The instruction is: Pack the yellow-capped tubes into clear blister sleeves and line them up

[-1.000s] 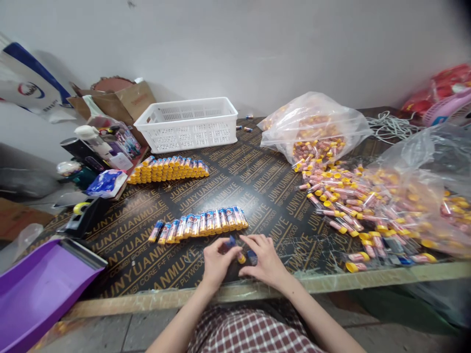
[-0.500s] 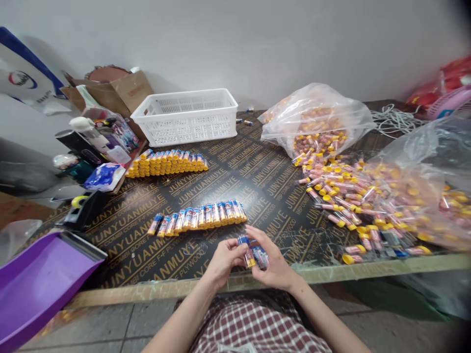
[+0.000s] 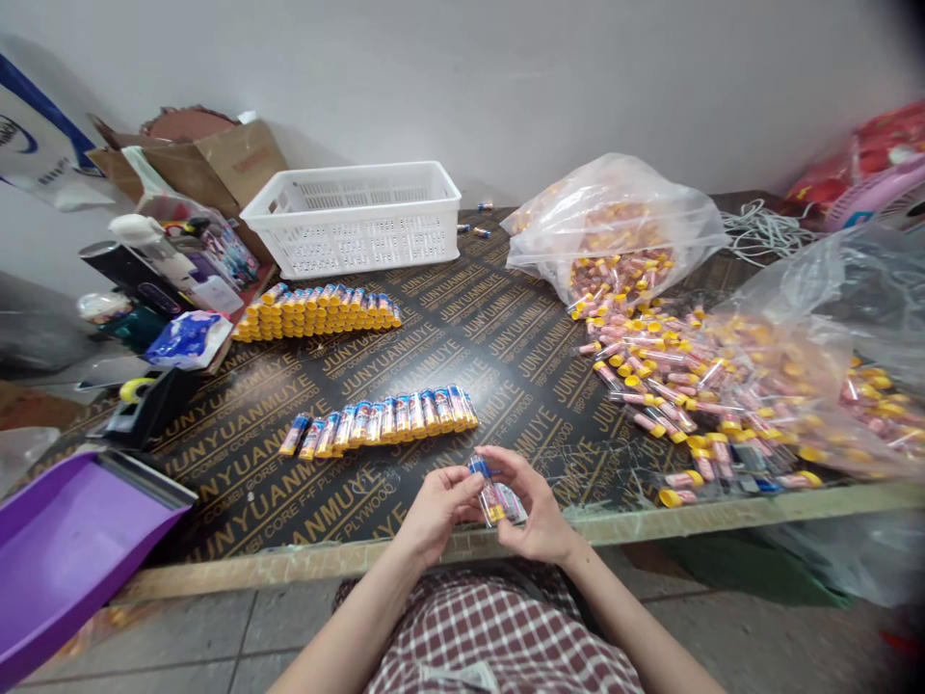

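In front of my body, at the table's near edge, both hands are together around a small tube (image 3: pixel 488 493) with a blue upper end and a yellow lower end. My left hand (image 3: pixel 437 509) pinches it between thumb and fingers. My right hand (image 3: pixel 536 511) curls round its other side, fingertips at the blue end and thumb near the yellow one. A colourful printed piece (image 3: pixel 512 503) shows inside the right palm, partly hidden. Just beyond lies a row of blue-and-yellow tubes (image 3: pixel 390 419), side by side. Farther left, similar tubes form a stacked pile (image 3: pixel 318 313).
A white plastic basket (image 3: pixel 354 231) stands at the back. On the right, pink tubes with yellow caps (image 3: pixel 672 376) spill from a clear bag (image 3: pixel 614 212). A purple dustpan (image 3: pixel 79 549), a tape dispenser (image 3: pixel 148 400) and bottles (image 3: pixel 134 275) are at the left.
The view has shifted slightly, so the table's things sit a little more to the left. Both hands remain at the tube, which has tilted a little; their grip looks nearly the same.
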`<control>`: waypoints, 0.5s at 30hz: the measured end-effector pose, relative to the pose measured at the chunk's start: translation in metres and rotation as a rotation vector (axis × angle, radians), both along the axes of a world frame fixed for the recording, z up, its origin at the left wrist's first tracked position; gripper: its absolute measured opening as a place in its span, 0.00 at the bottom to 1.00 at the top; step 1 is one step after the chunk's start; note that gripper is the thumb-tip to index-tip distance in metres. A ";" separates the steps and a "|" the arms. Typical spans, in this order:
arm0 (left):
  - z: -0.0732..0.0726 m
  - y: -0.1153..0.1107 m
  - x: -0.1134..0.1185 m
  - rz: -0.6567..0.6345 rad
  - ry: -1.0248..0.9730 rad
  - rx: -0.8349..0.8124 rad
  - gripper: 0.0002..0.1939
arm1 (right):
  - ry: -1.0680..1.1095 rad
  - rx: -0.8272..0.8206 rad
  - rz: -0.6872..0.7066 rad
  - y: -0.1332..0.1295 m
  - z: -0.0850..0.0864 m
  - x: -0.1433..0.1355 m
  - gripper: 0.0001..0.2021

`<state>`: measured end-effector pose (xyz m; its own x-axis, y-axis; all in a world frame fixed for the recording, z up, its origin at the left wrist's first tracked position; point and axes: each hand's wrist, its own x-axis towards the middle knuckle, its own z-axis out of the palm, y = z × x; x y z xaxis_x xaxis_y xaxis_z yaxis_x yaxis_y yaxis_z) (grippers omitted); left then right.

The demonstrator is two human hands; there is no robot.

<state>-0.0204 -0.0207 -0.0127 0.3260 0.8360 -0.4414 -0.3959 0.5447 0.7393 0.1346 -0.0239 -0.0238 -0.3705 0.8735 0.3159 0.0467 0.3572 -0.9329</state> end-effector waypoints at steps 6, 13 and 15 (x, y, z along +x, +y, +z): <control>0.001 -0.001 0.001 0.029 -0.005 -0.007 0.18 | 0.042 -0.034 0.008 -0.001 0.002 -0.001 0.36; 0.004 -0.002 0.001 0.055 -0.016 -0.019 0.18 | 0.070 -0.037 0.023 -0.001 0.005 -0.002 0.36; 0.005 -0.002 0.001 0.059 -0.018 -0.020 0.17 | 0.069 -0.038 0.015 -0.002 0.006 -0.002 0.36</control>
<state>-0.0196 -0.0228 -0.0080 0.2845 0.8450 -0.4528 -0.4406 0.5347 0.7211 0.1330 -0.0256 -0.0177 -0.3623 0.8799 0.3073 -0.0230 0.3212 -0.9467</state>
